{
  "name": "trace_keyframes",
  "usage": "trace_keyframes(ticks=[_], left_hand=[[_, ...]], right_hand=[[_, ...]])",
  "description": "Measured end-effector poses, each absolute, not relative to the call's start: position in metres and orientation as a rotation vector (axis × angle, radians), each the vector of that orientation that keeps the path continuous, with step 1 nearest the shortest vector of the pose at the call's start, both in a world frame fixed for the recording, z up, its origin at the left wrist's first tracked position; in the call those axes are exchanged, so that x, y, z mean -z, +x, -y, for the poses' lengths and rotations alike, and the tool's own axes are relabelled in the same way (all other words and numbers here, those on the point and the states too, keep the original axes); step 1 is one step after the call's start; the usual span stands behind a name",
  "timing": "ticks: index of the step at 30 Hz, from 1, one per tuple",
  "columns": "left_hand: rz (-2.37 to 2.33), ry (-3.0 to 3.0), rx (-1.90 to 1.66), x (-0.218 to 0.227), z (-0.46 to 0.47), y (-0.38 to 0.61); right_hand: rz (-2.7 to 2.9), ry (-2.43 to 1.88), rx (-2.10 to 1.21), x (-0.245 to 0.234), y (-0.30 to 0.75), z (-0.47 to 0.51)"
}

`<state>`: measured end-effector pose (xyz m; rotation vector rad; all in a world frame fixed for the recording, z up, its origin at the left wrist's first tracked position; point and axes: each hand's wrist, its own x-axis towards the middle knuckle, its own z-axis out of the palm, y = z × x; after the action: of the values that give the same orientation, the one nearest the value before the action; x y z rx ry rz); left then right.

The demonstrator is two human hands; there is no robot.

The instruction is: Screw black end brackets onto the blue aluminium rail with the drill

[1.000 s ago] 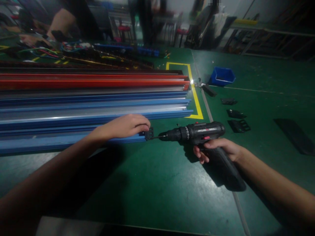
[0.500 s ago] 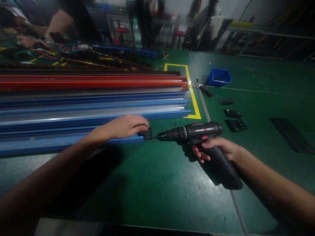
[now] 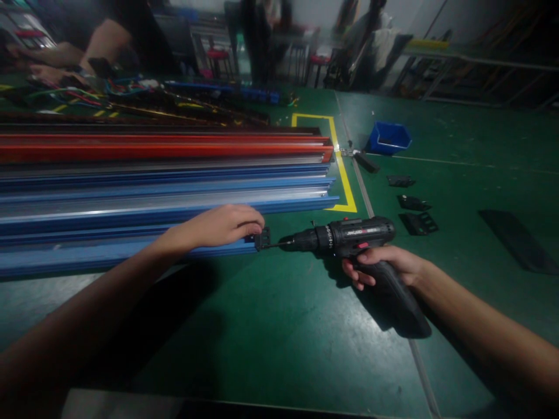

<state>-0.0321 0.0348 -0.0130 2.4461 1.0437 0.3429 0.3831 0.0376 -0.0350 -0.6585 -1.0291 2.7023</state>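
Observation:
A black cordless drill (image 3: 358, 235) is gripped in my right hand (image 3: 384, 265), its long bit pointing left. The bit's tip meets a small black end cap (image 3: 262, 239) at the end of the nearest blue metal profile (image 3: 209, 249). My left hand (image 3: 225, 224) lies over that profile's end, fingers curled and pressed on the cap. The palm side of this hand is hidden.
Beyond lie more blue profiles (image 3: 174, 203) and a red-orange profile (image 3: 174, 145). To the right are a blue bin (image 3: 389, 138), several black plastic caps (image 3: 418, 223) and a dark flat strip (image 3: 517, 240). A co-worker's arm (image 3: 107, 43) reaches in at the far left.
My hands, the drill and the cap stay almost in place. At the far left, the co-worker's head has moved out of view.

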Motion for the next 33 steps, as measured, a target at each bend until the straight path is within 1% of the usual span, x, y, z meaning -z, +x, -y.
trace_keyframes(ticks=[21, 33], left_hand=[[-1.038, 2.449, -0.346, 0.0117, -0.0345, -0.0314], [-1.032, 2.461, -0.35, 0.0116, -0.0348, -0.0306]], right_hand=[[1.075, -0.674, -2.691, 0.0344, 0.3825, -0.0382], [1.088, -0.585, -2.723, 0.0344, 0.3814, -0.0411]])
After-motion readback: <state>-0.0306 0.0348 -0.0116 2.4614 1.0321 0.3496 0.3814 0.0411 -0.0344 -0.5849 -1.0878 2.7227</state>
